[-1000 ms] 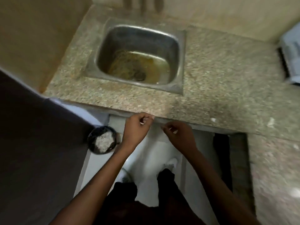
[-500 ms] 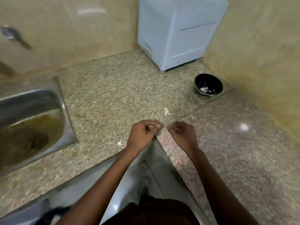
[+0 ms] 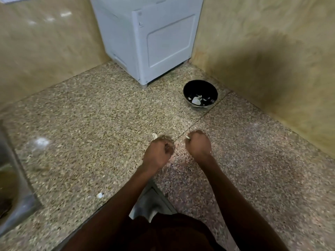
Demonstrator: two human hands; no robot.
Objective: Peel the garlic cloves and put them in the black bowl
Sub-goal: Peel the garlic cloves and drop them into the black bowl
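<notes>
Head camera looks steeply down, somewhat blurred.

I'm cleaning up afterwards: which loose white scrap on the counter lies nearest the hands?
The small white scrap just beyond the left hand; the other white scrap lies near the counter's front edge.

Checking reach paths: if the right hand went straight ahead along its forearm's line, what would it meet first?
Probably bare counter, then the wall. The right hand points just right of the black bowl, though depth is unclear.

Speckled granite countertop [image 3: 94, 124] carries a round black bowl [image 3: 200, 94] at 1 o'clock, a white box-shaped appliance [image 3: 148, 38] at 12, a white garlic scrap [image 3: 99, 195] at 8.
</notes>
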